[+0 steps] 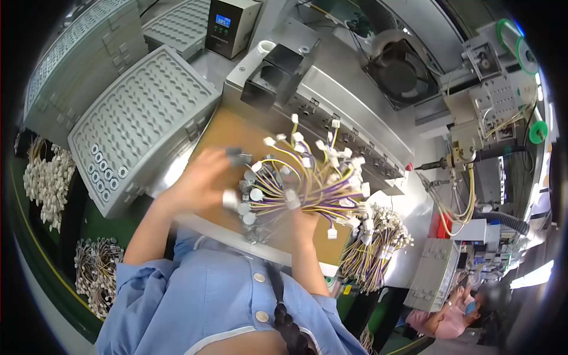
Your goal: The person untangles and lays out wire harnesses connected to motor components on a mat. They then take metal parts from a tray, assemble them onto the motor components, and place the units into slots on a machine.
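My right hand (303, 222) is closed around a bundle of wire harnesses (322, 186); one of its fingers wears a white cover. The bundle's yellow, purple and dark wires fan out, with white connectors at the far and right ends and round grey metal parts at the left end. Left of those round parts, my left hand (201, 180) is blurred, its covered fingertips apart, one in grey and one in white. Nothing shows between them. Both hands are over a brown work mat (228, 133).
At left stands a grey moulded tray (142, 118) with several round parts in one corner. A box with a blue display (223, 29) is behind. More harnesses (378, 242) lie at right, near a soldering iron (435, 164). Another person (444, 313) sits far right.
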`<state>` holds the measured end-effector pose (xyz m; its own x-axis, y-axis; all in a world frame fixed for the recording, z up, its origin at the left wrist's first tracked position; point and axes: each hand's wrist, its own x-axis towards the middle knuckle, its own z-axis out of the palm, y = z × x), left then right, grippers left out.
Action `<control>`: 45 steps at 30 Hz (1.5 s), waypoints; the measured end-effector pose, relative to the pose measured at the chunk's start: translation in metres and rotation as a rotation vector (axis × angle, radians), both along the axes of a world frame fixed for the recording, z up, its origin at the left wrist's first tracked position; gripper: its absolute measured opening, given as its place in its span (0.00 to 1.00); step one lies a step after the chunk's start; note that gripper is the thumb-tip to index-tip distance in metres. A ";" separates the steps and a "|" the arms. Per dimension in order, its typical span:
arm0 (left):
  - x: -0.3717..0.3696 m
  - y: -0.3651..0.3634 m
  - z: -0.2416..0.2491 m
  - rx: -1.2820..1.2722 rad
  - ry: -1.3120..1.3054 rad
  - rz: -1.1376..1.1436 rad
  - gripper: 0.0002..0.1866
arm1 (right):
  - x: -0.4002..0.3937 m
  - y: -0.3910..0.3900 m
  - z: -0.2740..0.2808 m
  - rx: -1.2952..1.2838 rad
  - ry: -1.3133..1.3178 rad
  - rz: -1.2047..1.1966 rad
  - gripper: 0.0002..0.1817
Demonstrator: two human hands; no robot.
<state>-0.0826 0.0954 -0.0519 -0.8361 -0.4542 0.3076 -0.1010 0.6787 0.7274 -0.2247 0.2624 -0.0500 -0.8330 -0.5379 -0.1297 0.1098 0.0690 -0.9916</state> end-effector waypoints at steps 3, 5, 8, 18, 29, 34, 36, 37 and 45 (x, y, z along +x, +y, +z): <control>0.001 0.043 -0.004 -0.162 -0.225 -0.194 0.35 | 0.000 -0.007 -0.004 0.111 0.112 0.359 0.29; -0.021 0.061 -0.019 -0.011 -0.158 -0.312 0.32 | -0.016 0.005 -0.048 0.472 1.464 0.756 0.39; -0.022 0.070 -0.032 0.299 -0.068 -0.266 0.31 | -0.002 -0.025 0.059 0.445 1.181 0.720 0.41; -0.008 0.075 -0.064 1.184 0.354 -0.160 0.22 | -0.095 -0.053 0.085 0.569 1.069 0.990 0.17; -0.020 0.073 -0.043 1.247 0.472 -0.102 0.14 | -0.070 -0.136 -0.008 0.382 1.036 1.288 0.14; -0.027 0.063 -0.048 1.710 0.506 0.026 0.12 | -0.093 -0.075 0.031 0.445 1.138 0.746 0.14; -0.043 0.057 -0.044 1.808 0.617 -0.082 0.23 | -0.100 -0.040 0.045 0.512 1.199 0.423 0.18; -0.050 0.056 -0.031 1.875 0.662 -0.124 0.14 | -0.105 -0.024 0.041 0.419 1.228 0.324 0.17; -0.072 0.056 -0.030 1.650 0.421 -0.111 0.16 | -0.066 0.030 0.053 0.467 1.059 0.601 0.14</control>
